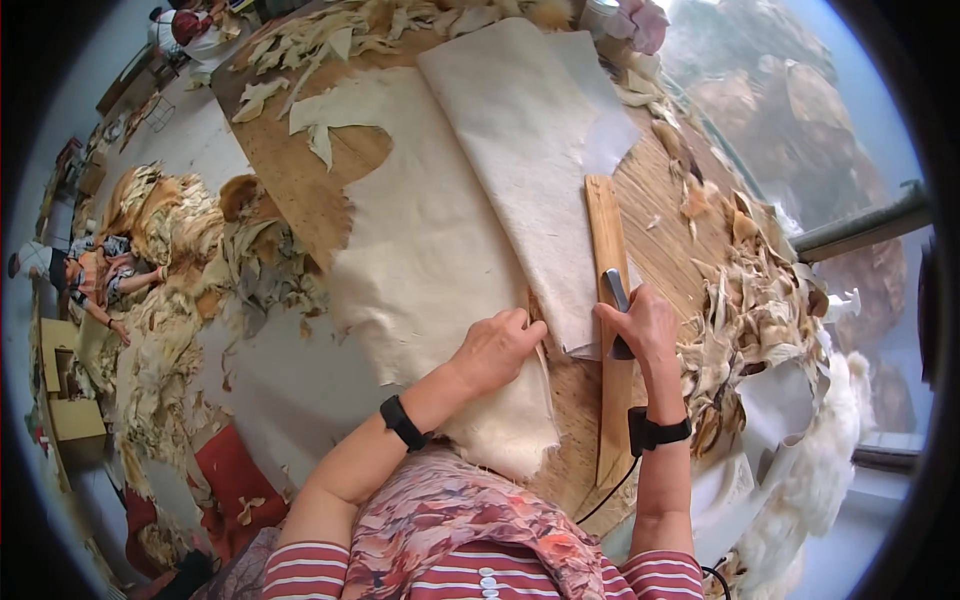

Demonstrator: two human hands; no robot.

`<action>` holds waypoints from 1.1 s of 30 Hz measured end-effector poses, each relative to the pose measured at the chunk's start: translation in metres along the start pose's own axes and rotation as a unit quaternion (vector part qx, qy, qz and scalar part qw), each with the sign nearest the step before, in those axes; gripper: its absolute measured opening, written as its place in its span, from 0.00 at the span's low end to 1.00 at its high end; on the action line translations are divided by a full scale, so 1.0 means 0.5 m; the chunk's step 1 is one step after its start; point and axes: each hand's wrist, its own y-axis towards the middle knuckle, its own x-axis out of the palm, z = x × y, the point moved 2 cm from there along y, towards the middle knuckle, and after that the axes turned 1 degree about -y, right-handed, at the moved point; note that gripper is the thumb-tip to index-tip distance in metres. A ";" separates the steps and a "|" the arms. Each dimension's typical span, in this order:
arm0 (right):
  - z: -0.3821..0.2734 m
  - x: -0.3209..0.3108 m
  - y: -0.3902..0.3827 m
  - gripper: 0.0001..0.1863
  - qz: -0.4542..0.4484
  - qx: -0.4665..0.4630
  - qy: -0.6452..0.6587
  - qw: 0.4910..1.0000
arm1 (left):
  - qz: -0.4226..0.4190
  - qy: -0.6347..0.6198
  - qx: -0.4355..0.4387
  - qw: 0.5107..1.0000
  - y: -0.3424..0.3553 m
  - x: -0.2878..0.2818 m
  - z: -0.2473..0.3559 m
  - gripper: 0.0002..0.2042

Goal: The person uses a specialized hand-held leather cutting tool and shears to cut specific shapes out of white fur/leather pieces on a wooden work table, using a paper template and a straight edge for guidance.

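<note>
A large pale hide (430,250) lies spread over a wooden worktable (300,180), with a folded strip of it (530,140) running up the middle. My left hand (497,347) presses flat on the hide near the fold's lower end, fingers together. My right hand (640,325) grips a small knife (617,290) with a dark handle, its blade against a long wooden straightedge (606,240) that lies along the fold's right edge. Both wrists wear black bands.
Heaps of hide offcuts (750,300) pile up at the table's right and along its far edge (330,30). More scraps and fleece (160,300) cover the floor at left, where another person (95,275) crouches. White fleece (810,470) hangs at lower right.
</note>
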 end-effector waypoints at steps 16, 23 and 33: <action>0.152 -0.014 0.004 0.20 0.187 -0.049 0.034 0.981 | 0.066 -0.227 -0.069 0.969 -0.046 -0.044 -0.030 0.07; -0.189 0.043 -0.061 0.23 -0.165 -0.201 0.635 0.728 | 0.060 -0.150 -0.060 0.985 -0.047 -0.039 -0.015 0.09; -0.186 0.130 -0.104 0.24 -0.116 -0.065 0.658 0.741 | 0.083 -0.141 -0.042 0.986 -0.050 -0.043 -0.015 0.08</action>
